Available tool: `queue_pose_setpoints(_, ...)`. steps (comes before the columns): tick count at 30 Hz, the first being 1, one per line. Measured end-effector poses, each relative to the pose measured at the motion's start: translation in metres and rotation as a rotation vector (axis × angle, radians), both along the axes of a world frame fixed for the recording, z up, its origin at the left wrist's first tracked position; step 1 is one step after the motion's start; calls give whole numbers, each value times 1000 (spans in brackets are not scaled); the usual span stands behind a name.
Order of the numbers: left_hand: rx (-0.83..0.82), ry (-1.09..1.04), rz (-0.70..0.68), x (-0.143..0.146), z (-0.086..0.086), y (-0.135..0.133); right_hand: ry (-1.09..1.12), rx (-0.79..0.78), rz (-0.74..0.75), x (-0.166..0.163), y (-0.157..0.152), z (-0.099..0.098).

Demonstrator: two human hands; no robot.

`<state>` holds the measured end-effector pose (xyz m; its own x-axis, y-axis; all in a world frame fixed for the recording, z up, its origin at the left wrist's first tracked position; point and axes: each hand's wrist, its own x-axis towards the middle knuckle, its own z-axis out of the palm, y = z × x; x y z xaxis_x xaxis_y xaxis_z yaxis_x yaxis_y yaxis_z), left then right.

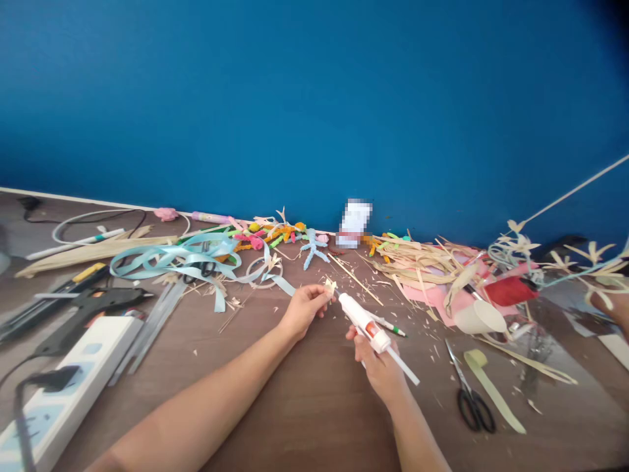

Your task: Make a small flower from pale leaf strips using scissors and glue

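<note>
My left hand (305, 312) pinches a small cream-coloured piece (330, 286), like a cut leaf or petal, between thumb and fingers. Wrapped around a white hot glue gun (362, 319) is my right hand (381, 367). The gun's nozzle points up and left, close to the cream piece; whether they touch I cannot tell. A translucent glue stick (405, 368) juts out of the gun's back end. Behind the gun lies a white pen with a green band (390, 326). Black-handled scissors (470, 396) rest to the right, beside a pale green ribbon (494, 393).
At left are a white power strip (93, 367), a black glue gun (93, 311), glue sticks (147, 328) and light blue ribbon (171, 259). Dried strips (422, 262), a white cup (480, 319) and a red roll (511, 288) lie right. Another person's hand (609, 307) shows at the right edge.
</note>
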<state>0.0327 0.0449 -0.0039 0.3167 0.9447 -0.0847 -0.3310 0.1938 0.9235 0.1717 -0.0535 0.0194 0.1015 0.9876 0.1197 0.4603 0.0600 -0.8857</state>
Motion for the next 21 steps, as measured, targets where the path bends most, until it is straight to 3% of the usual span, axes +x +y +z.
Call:
queue_pose_setpoints(11, 12, 1, -7, -1, -6, 2, -19, -10, 29, 9, 3, -16)
queue_pose_setpoints(21, 7, -13, -25, 0, -5, 1, 2, -46, -8, 10, -1, -14)
